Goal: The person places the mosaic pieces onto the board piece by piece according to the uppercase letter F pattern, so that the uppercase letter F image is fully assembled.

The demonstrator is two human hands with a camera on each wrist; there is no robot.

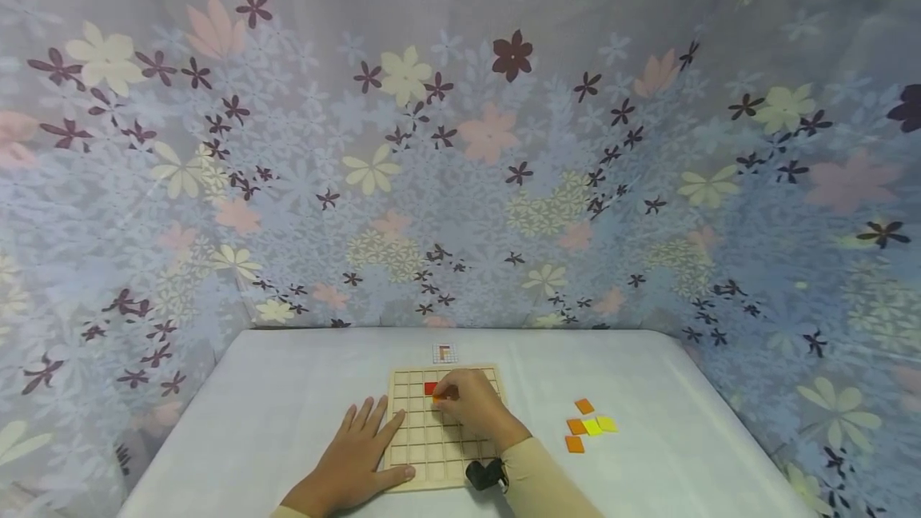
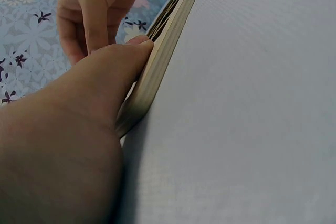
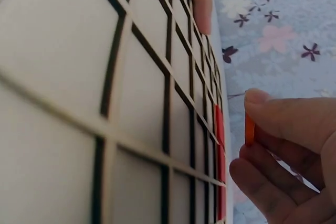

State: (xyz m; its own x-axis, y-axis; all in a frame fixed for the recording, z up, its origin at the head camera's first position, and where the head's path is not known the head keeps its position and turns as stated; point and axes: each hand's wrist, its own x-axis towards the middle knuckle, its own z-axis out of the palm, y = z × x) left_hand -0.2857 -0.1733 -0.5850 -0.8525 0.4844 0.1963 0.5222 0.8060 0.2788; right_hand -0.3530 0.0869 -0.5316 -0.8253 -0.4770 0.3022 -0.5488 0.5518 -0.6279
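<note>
A wooden grid board (image 1: 436, 471) lies flat on the white table. My left hand (image 1: 354, 454) rests along its left side with fingers spread; in the left wrist view the thumb (image 2: 137, 51) touches the board's edge. Over the upper part of the grid, my right hand (image 1: 473, 404) pinches a small orange tile (image 3: 249, 128) between thumb and fingers. In the right wrist view the tile is held on edge, apart from the board. Red tile (image 1: 430, 388) pieces sit in cells near the board's top, partly hidden by the right hand.
To the board's right lie loose tiles: several, among them an orange tile (image 1: 574, 444) and a yellow tile (image 1: 608, 424). A small pattern card (image 1: 444, 353) lies beyond the top edge. A black device (image 1: 485, 474) is at the right wrist. Flowered curtain (image 1: 460, 182) surrounds the table.
</note>
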